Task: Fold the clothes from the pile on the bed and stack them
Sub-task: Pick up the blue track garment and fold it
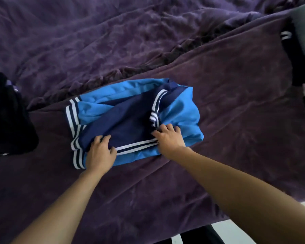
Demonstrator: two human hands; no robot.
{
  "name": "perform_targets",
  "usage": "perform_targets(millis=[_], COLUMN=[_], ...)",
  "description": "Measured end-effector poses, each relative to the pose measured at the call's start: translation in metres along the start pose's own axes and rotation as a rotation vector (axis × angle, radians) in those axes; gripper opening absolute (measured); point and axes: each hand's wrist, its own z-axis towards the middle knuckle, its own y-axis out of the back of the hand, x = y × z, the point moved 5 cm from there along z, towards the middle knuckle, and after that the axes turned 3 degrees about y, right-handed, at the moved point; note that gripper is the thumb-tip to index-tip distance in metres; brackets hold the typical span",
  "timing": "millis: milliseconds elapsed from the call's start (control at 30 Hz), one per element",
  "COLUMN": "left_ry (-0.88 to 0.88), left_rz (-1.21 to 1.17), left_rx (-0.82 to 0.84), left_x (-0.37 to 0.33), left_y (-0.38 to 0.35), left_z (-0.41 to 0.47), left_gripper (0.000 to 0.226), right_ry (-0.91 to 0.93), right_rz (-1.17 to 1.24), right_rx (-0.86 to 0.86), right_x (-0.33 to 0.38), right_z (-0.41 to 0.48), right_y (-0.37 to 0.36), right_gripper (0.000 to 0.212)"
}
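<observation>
A blue jacket (130,110), light blue and navy with white-striped ribbed cuffs and hem, lies partly folded on the purple bed cover (236,120) in the middle of the view. My left hand (99,152) grips the near navy edge beside the striped hem. My right hand (168,137) pinches the fabric where a striped cuff meets the near edge. Dark clothes (7,117) lie heaped at the left edge. More dark and grey garments (299,46) sit at the top right.
The purple cover is rumpled across the far half of the bed (95,41). The bed's near edge runs along the bottom right, with pale floor (232,229) below it.
</observation>
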Motion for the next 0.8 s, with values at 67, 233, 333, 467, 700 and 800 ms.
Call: perform_targets(millis=[67,233,333,467,700,800], left_ry=[-0.009,-0.165,-0.474,-0.700,-0.483,-0.465], left_rz=[-0.077,-0.143,-0.081,0.167,0.217,0.096], left_rx=[-0.001,-0.231,-0.318,-0.203,0.215,0.166], left_x=[0.005,-0.033,-0.090,-0.146,-0.104,-0.092], left_y=[0.001,0.014,0.011,-0.022,-0.065,-0.037], left_z=[0.001,-0.009,-0.020,-0.009,0.063,0.058], left_gripper=[0.046,0.036,0.046,0.047,0.056,0.051], right_ry=[0.047,-0.108,-0.427,-0.631,-0.556,-0.437], right_rz=[0.047,0.652,0.624,0.920,1.359,1.356], right_rx=[0.134,-0.283,-0.490,-0.250,-0.038,-0.139], right_x=[-0.002,-0.059,-0.130,-0.170,-0.137,-0.108], right_z=[0.004,-0.018,-0.030,-0.005,0.028,0.021], right_y=[-0.016,0.029,0.050,0.027,0.003,0.039], right_gripper=[0.068,0.043,0.028,0.056,0.058,0.055])
